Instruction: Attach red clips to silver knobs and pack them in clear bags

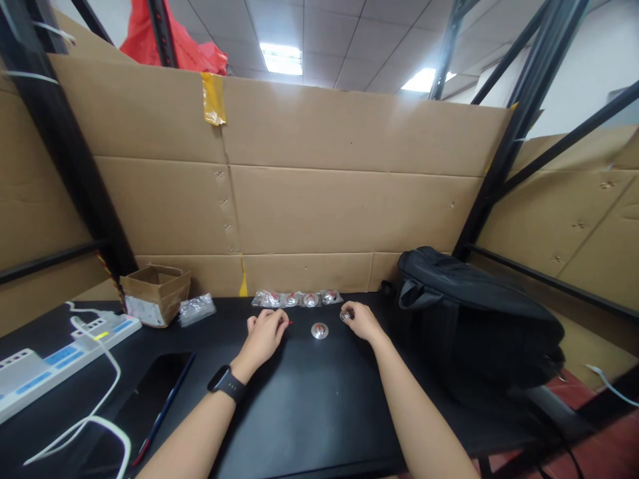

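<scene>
My left hand (267, 336), with a black watch (227, 384) on its wrist, is closed low over the black table (309, 412). A small bit of red shows at its fingertips; what it holds is mostly hidden. To the right, my right hand (362, 320) pinches a small shiny item (345, 315) at the table surface. Between the hands lies a round silver disc (319, 330) with a red mark. Behind them several similar round pieces in clear plastic bags (310, 299) sit in a row along the cardboard wall.
At left are an open cardboard box (158, 293), clear plastic bags (197, 309), a white power strip (64, 362) with cables and a dark tablet-like device (154, 392). A black bag (479, 319) stands at right. Cardboard (309, 213) closes off the back.
</scene>
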A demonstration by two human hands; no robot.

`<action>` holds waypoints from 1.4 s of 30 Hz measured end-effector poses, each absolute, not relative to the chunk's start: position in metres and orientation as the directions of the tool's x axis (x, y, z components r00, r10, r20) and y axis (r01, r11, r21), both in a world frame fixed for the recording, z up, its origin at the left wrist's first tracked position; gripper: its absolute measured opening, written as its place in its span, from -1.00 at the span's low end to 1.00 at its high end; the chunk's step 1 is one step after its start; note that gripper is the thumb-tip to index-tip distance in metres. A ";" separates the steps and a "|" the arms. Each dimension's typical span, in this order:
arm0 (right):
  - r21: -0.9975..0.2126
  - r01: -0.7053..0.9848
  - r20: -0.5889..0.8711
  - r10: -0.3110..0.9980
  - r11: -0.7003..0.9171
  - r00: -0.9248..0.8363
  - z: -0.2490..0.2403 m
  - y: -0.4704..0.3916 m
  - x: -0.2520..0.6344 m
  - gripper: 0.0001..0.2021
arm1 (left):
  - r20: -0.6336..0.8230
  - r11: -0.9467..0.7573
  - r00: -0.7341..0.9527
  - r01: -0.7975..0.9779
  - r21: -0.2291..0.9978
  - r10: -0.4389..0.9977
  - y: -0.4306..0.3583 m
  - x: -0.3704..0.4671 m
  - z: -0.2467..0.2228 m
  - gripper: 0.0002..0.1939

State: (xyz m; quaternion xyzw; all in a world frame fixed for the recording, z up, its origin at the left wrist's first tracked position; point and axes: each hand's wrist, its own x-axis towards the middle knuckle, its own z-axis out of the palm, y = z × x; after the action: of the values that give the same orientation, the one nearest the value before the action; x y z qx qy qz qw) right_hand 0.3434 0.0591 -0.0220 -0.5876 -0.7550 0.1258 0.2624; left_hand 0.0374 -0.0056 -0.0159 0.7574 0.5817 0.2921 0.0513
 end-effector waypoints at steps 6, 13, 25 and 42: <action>-0.583 0.699 0.409 0.893 0.413 -0.186 -0.016 0.055 0.331 -0.64 | 0.342 -0.315 0.142 0.788 0.529 0.929 -0.009 0.043 -0.008 -0.81; -0.840 0.212 0.405 0.837 0.500 -0.367 -0.008 0.026 0.272 -0.60 | 0.340 -0.338 0.159 0.746 0.574 0.927 -0.014 0.050 -0.004 -0.76; -0.894 0.038 0.393 0.823 0.446 -0.409 -0.008 0.007 0.246 -0.62 | 0.377 -0.350 0.127 0.710 0.611 0.917 -0.015 0.060 -0.009 -0.76; -0.902 0.035 0.403 0.867 0.431 -0.292 -0.014 0.002 0.233 -0.61 | 0.413 -0.358 0.121 0.743 0.565 0.903 -0.019 0.063 -0.006 -0.80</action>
State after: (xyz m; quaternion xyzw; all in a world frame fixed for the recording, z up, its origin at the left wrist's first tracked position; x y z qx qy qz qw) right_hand 0.2332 0.0022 -0.0137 -0.3290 -0.6854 0.4197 0.4957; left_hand 0.0634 -0.0187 -0.0058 0.7406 0.5557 0.3614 0.1102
